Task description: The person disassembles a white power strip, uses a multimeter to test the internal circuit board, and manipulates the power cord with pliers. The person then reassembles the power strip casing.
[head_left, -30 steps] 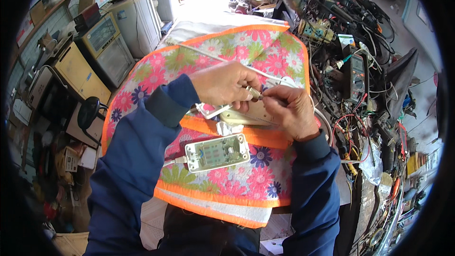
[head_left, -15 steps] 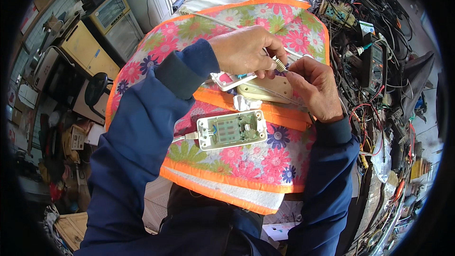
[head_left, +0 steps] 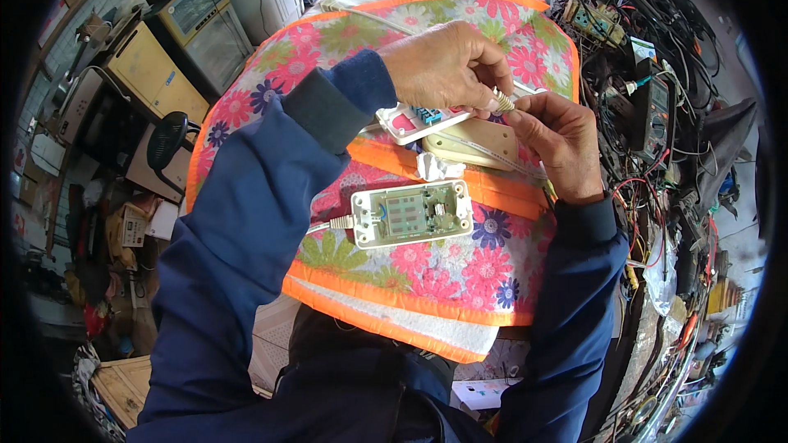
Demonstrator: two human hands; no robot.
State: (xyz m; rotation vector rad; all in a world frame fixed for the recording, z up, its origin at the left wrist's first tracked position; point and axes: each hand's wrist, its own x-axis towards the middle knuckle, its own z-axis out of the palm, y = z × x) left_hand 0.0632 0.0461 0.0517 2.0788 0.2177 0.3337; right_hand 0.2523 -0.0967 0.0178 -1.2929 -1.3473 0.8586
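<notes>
Above the far right of the flowered cloth, my left hand [head_left: 447,66] pinches a ribbed cream cable sleeve [head_left: 504,102] from the left. Against its other side, the thumb and fingers of my right hand [head_left: 563,141] are closed. Just below the hands lies a white plastic housing [head_left: 400,133] with a blue part [head_left: 427,116] in it, partly hidden by my left hand. Beside it is a cream plastic case [head_left: 484,138] with a pale cable across it. Nearer to me, an opened white case shows a green circuit board [head_left: 408,215], its own cable leaving on the left.
Crumpled white paper [head_left: 439,166] lies between the cases on the orange-edged flowered cloth [head_left: 328,275]. To the right are tangled wires and a dark multimeter [head_left: 657,111]. Yellow cabinets [head_left: 156,74] and a black round-headed object [head_left: 168,143] stand at left.
The view has shifted slightly, so the cases appear a little further right. My hands stay together at the ribbed sleeve; more of the blue part shows beneath my left hand.
</notes>
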